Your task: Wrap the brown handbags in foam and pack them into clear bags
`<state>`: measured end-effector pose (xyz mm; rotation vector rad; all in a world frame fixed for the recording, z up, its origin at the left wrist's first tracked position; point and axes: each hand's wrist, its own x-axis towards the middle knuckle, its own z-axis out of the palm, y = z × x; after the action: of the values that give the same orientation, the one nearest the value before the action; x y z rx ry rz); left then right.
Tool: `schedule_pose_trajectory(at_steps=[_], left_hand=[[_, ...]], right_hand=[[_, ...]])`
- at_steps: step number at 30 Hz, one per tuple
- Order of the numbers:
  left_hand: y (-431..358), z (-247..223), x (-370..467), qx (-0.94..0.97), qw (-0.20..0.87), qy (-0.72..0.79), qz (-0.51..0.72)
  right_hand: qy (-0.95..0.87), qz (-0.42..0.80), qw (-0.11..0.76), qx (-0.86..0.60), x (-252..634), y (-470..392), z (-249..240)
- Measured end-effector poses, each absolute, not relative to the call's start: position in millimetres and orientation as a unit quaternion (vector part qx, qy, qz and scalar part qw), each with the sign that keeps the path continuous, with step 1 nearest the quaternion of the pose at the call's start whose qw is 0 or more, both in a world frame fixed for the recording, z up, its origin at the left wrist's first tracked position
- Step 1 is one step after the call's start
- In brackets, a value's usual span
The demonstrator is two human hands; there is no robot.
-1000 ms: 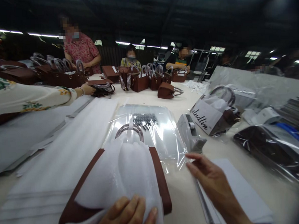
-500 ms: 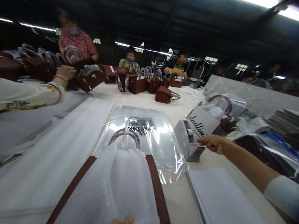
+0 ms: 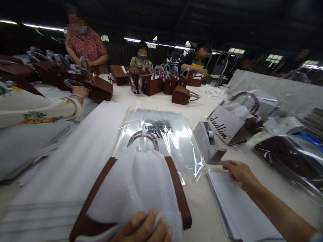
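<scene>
A brown handbag (image 3: 180, 191) lies in front of me, with white wrapping paper (image 3: 137, 179) over its face and its wrapped handle (image 3: 143, 136) pointing away. My left hand (image 3: 142, 230) rests on the lower part of this paper, fingers extended and slightly apart, thumb hidden. Near the paper's lower left, an edge is folded and raised off the bag. My right hand (image 3: 237, 171) has thumb and fingers pinched beside the grey tape dispenser (image 3: 209, 144), above a stack of white sheets (image 3: 240, 210); anything between the fingertips is too small to make out.
Clear plastic sleeves (image 3: 175, 145) lie beyond the bag, and long white sheets (image 3: 72, 164) to the left. A wrapped bag marked "dudlin" (image 3: 226, 127) stands at right. Another person's sleeve (image 3: 35, 108) reaches in from the left. Brown bags (image 3: 151, 84) and several people are farther back.
My right hand has moved down, away from the dispenser's side toward the white sheets. More of my left hand shows on the paper. The other person's hand at left has shifted along the brown bags.
</scene>
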<state>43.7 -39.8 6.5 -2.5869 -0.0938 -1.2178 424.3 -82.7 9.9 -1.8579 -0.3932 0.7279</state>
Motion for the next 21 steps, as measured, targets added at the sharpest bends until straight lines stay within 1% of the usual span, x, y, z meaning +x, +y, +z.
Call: schedule_pose_trajectory(at_steps=[2,4,6,7,8,10,13,16,21], left_hand=[[-41,13,39,-0.900,0.129,-0.024,-0.415],[-43,19,34,-0.918,0.111,-0.019,-0.381],[-46,25,29,-0.938,0.095,-0.018,-0.334],[-48,28,27,-0.947,0.089,-0.019,-0.308],[-49,31,25,-0.954,0.084,-0.020,-0.286],[-51,33,23,-0.959,0.080,-0.027,-0.270],[-52,31,24,-0.951,0.079,-0.036,-0.298],[-52,28,26,-0.944,0.090,-0.037,-0.314],[-51,27,28,-0.946,0.096,-0.043,-0.308]], right_hand=[[-0.189,0.323,0.550,-0.747,397,-94,28],[-0.216,0.389,0.553,-0.704,355,-109,55],[-0.211,0.497,0.523,-0.660,305,-124,81],[-0.196,0.546,0.489,-0.652,280,-131,91],[-0.199,0.586,0.464,-0.634,257,-137,97],[-0.202,0.626,0.435,-0.615,222,-144,98],[-0.221,0.615,0.440,-0.616,198,-145,80],[-0.236,0.585,0.448,-0.634,196,-142,62],[-0.252,0.562,0.438,-0.655,194,-140,54]])
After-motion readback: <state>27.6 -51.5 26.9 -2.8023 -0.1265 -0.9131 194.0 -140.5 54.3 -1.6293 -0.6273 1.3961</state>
